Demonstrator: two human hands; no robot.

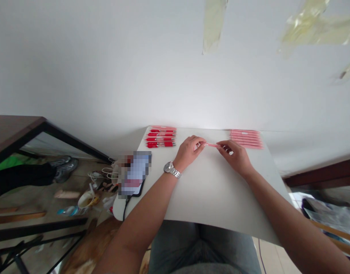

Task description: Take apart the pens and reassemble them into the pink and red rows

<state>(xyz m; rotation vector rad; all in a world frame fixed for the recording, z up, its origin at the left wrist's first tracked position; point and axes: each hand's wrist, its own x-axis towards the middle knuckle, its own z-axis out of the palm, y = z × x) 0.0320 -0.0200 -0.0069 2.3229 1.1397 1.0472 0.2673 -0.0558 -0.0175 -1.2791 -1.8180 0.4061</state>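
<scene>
A slim pink pen (211, 145) is held level above the white table (214, 190), one end in each hand. My left hand (189, 150), with a silver watch (171, 169) on its wrist, pinches the left end. The right end is between the thumb and fingers of my right hand (234, 155). Left of my left hand lie several red pens (161, 139) in a stack of rows, with a pink pen (163, 126) at the back. Behind my right hand is a neat row of several pink pens (246, 137), side by side.
A phone (135, 174), its screen blurred out, lies at the table's left edge with a black cable (125, 207). The white wall (175, 76) meets the table's back edge. On the floor to the left are a cup (85, 200), a bottle (68, 211) and another person's shoe (65, 169).
</scene>
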